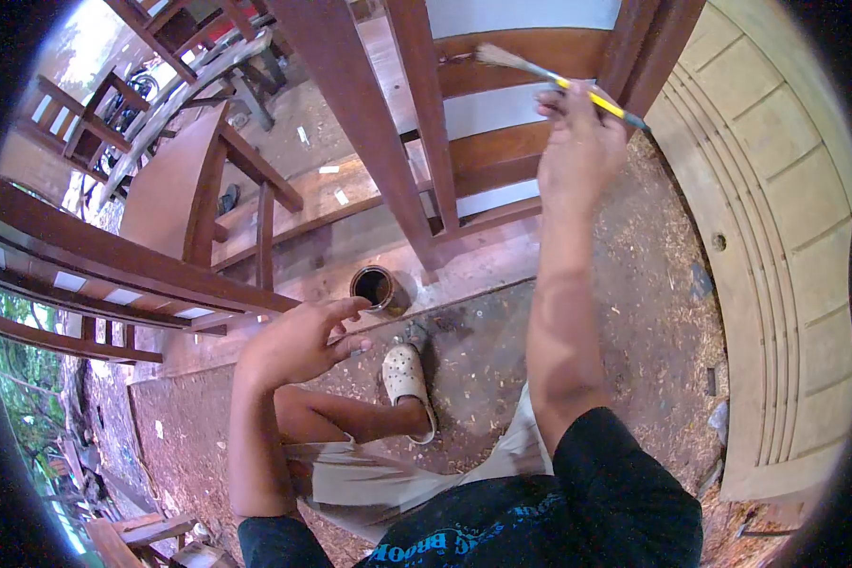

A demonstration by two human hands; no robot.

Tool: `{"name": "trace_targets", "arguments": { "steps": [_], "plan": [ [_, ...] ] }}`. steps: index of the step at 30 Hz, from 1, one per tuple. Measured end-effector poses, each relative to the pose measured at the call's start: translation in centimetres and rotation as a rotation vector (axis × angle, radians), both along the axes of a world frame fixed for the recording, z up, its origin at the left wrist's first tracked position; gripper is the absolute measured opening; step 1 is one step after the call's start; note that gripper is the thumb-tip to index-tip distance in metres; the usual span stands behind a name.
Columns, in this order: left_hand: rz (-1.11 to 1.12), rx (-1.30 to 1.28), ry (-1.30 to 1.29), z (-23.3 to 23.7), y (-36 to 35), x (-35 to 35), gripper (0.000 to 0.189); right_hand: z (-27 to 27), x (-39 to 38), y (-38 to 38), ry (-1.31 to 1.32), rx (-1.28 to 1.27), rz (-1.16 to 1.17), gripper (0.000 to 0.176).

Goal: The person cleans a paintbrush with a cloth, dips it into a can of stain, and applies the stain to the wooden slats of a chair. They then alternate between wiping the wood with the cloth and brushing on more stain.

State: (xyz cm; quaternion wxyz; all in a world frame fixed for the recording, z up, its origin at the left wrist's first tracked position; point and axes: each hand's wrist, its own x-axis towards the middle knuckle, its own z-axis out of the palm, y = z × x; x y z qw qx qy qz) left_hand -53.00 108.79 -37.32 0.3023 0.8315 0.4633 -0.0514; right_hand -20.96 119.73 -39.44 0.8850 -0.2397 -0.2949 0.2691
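In my right hand [582,147] is a paintbrush [532,69] with a yellow and dark handle, gripped between thumb and fingers. Its pale bristles point left and overlap the top brown slat [563,49] of a wooden chair back. Lower left, my left hand [303,343] hovers with its fingers apart and holds nothing. Beside its fingertips stands an uncovered can [374,287] with dark liquid inside. Brown posts [355,104] of the chair rise just left of the slats.
Another brown wooden chair [175,185] stands at left, more furniture behind it. A pale carved door panel [757,246] leans along the right side. My foot in a beige clog [407,383] rests on the floor [473,350], where wood shavings lie scattered.
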Motion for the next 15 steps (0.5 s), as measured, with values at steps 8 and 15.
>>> {"name": "trace_targets", "arguments": {
  "steps": [8, 15],
  "plan": [
    [-0.001, -0.019, 0.033, 0.0, 0.0, 0.1, 0.053, 0.4, -0.9, 0.4, -0.013, 0.031, 0.122, 0.016],
    [-0.005, -0.003, 0.029, 0.4, -0.3, 0.3, 0.052, 0.4, -0.1, 0.1, 0.054, 0.061, -0.004, 0.015]
  ]
}}
